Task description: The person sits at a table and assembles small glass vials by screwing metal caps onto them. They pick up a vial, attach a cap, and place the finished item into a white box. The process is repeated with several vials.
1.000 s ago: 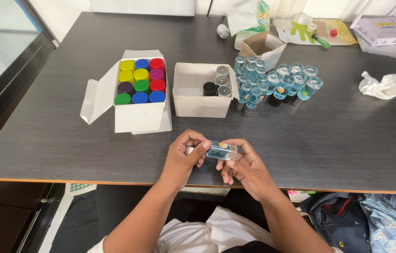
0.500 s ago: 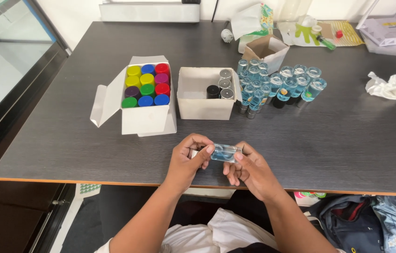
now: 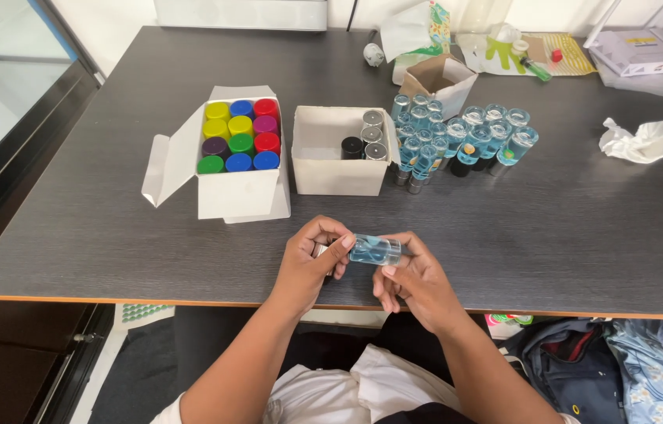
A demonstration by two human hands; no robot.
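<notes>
Low in the middle of the frame, the fingertips (image 3: 345,242) of the left hand (image 3: 309,263) pinch one end of a small clear bottle (image 3: 375,250) of blue liquid, where a silvery cap end just shows, while the right hand (image 3: 416,281) curls round the other end, thumb and fingers closed on the glass. Both hands are closed on the bottle, which lies on its side between them, just above the near edge of the dark table (image 3: 598,235); whether it touches the tabletop cannot be told.

Up and left of the hands stands an open white box (image 3: 239,188) filled with caps of many colours. Beside it, at centre, a second white box (image 3: 331,169) holds one black and a few silver-topped bottles in its right part. Right of that box a cluster of matching blue bottles (image 3: 465,137) stands upright, close together. A crumpled tissue (image 3: 645,140) lies at the right edge, and a small brown carton (image 3: 441,78) sits at upper centre.

The risks look plain enough: held over the table's edge, the smooth glass could slip from so light a pinch and drop towards the lap, and if the cap end comes loose while the bottle is sideways, liquid might spill. A careless reach forward could topple the crowded bottles.
</notes>
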